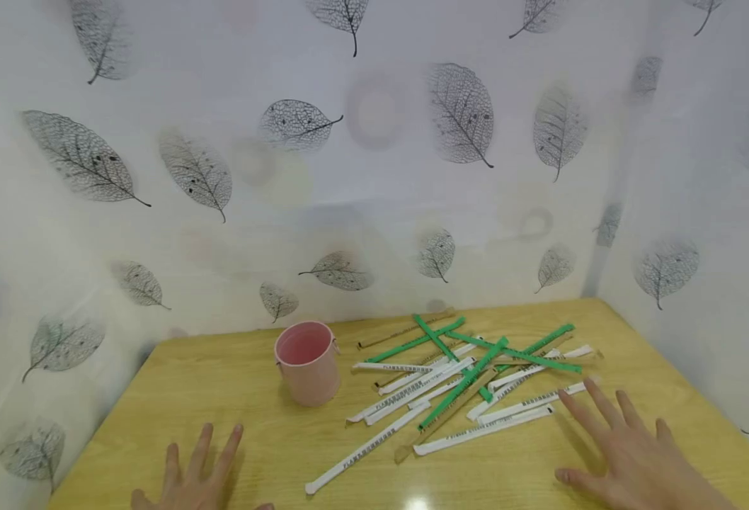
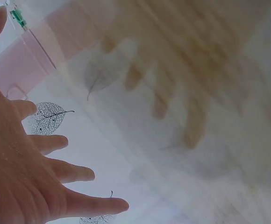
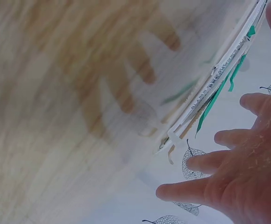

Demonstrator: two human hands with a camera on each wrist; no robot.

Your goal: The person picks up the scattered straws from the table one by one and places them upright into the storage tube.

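Note:
My left hand [image 1: 192, 478] is at the front left of the wooden table [image 1: 183, 404], fingers spread and nothing in them. Beyond it, toward the middle, a pink bucket [image 1: 311, 375] stands upright. On the right side, my right hand [image 1: 638, 453] spreads its fingers over the tabletop, just right of a loose pile of paper-wrapped straws [image 1: 413, 389]. The wrappers are white with dark print, green [image 1: 464, 382], or brown. Both wrist views show the left hand [image 2: 28, 172] and right hand [image 3: 247, 163] with fingers straight, their reflections on the glossy table.
A pale wall covering [image 1: 374, 212] with grey leaf prints rises behind the table and on both sides. Several straws lie crossed over one another, and one white straw [image 1: 368, 450] points out toward the front.

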